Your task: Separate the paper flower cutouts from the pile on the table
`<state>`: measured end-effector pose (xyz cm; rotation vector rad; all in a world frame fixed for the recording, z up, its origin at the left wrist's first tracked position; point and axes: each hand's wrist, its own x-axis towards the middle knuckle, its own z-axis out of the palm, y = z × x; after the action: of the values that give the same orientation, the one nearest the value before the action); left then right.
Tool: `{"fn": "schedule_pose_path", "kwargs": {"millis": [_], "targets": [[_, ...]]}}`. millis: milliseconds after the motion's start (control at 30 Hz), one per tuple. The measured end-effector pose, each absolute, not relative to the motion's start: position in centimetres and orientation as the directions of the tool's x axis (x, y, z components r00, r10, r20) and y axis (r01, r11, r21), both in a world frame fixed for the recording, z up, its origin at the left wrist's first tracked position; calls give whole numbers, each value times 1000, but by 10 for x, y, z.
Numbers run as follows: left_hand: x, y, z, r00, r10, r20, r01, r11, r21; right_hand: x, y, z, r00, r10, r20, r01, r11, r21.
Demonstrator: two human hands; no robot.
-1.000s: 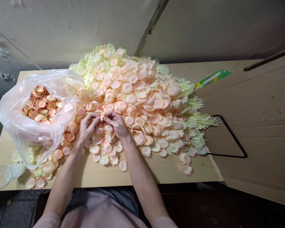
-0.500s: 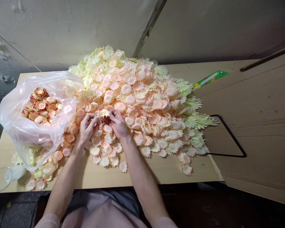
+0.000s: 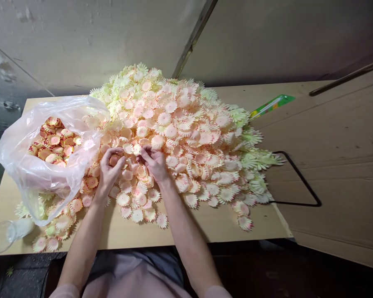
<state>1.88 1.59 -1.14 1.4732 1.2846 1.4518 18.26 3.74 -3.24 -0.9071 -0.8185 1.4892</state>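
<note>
A heap of pale artificial flower petal discs (image 3: pixel 192 136), cream and pink with fringed red-tipped edges, spreads over the table. My left hand (image 3: pixel 109 167) is over the left part of the heap, thumb and fingers curved apart with nothing gripped between them. Close to its right, my right hand (image 3: pixel 155 164) has thumb and fingers pinched together at the edge of a small cream flower disc (image 3: pixel 137 149). The right fingertips partly hide what lies under them. More discs lie loose below and between both hands.
On the left a translucent plastic bag (image 3: pixel 18 157) gapes, holding darker red-edged petal discs (image 3: pixel 54 140). A clear cup (image 3: pixel 1 238) lies near the table's front left corner. At right are a green packet (image 3: pixel 275 103), a black wire frame (image 3: pixel 304 178) and cardboard (image 3: pixel 338 165).
My left hand has opened and moved slightly left, away from the disc both hands were at. My right hand stays at nearly the same spot, still pinched.
</note>
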Motion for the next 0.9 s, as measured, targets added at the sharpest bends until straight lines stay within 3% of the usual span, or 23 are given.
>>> {"fn": "schedule_pose_path", "kwargs": {"millis": [200,367,900], "targets": [[23,16,-8,-30,930,367,227,-351,908,182,31,-30,-124,991,58,-294,19,-956],[24,15,-9,-22,936,352,241,-336,910,183,31,-33,-157,982,101,-219,65,-974],[22,16,-8,-9,967,256,190,-250,950,181,31,-33,-154,981,118,-210,84,-974]]}}
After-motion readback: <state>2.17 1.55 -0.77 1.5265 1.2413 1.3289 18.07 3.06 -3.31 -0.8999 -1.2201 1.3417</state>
